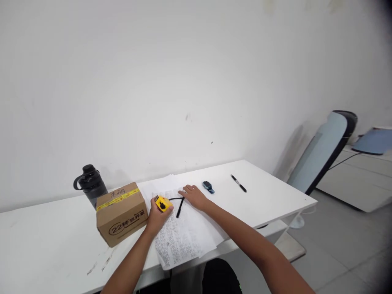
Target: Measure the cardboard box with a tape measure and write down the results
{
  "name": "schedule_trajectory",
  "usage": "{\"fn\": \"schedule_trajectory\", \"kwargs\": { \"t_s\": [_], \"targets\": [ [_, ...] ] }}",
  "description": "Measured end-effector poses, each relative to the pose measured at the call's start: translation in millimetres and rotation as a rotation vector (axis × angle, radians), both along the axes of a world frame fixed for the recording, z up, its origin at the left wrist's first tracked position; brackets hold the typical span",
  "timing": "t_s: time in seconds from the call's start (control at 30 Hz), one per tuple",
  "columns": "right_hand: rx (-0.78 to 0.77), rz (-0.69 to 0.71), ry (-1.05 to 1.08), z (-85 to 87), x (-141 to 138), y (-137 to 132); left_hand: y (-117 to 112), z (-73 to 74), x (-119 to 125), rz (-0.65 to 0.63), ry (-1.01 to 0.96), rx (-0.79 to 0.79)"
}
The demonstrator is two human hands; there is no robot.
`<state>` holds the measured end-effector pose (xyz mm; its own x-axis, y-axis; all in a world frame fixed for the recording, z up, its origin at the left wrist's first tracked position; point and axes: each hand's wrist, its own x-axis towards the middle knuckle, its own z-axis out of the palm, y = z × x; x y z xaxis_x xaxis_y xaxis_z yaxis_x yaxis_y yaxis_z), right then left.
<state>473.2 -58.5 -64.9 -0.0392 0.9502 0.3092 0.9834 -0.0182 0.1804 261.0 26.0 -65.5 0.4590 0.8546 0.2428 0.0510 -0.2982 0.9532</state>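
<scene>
A yellow tape measure (163, 203) with a black emblem is gripped in my left hand (157, 217), just right of a cardboard box. My right hand (195, 197) lies on printed sheets (174, 241), its fingers spread over the paper. A thin black cord-like strip (175, 198) runs between the tape measure and my right hand; whether it belongs to the tape measure I cannot tell. Below it, a black pen (180, 208) rests on the sheets, its upper end close to my right palm.
The cardboard box (122, 216) with yellow tape stands left, before a dark water bottle (92, 183). Right of my hands lie a blue watch (208, 186) and another pen (238, 183). A white wall backs the table (260, 196). A chair (321, 151) stands beyond its right end.
</scene>
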Motion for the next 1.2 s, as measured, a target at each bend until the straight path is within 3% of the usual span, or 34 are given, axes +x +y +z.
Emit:
{"fn": "schedule_trajectory", "kwargs": {
  "t_s": [0.13,0.27,0.4,0.5,0.57,0.67,0.83,0.93,1.07,1.2],
  "targets": [
    [-0.078,-0.022,-0.044,9.5,1,10,4,0.4,3,0.079,0.03,0.063],
    [-0.059,-0.002,-0.039,14.4,10,4,3,1.4,3,0.09,0.119,0.056],
    [-0.062,-0.048,0.057,4.8,16,-14,1,2.5,2,0.13,0.162,0.045],
    [-0.06,0.005,0.173,-6.7,13,-25,2,1.8,3,0.154,0.128,0.036],
    [0.027,0.055,0.222,-12.0,5,-30,4,0.0,3,0.161,0.083,0.025],
    [0.146,0.113,0.247,-15.5,-12,-30,9,-3.7,4,0.177,0.041,0.011],
    [0.158,0.121,0.34,-15.0,-25,-20,11,-6.4,4,0.219,0.094,-0.001],
    [0.232,0.044,0.463,-17.7,-13,-22,8,-6.3,3,0.218,0.124,-0.021],
    [0.452,-0.227,0.721,-32.1,2,-31,5,-9.0,4,0.227,0.118,-0.03],
    [0.595,-0.277,0.948,-38.7,-7,-33,5,-15.1,6,0.16,0.178,0.005]
  ]
}}
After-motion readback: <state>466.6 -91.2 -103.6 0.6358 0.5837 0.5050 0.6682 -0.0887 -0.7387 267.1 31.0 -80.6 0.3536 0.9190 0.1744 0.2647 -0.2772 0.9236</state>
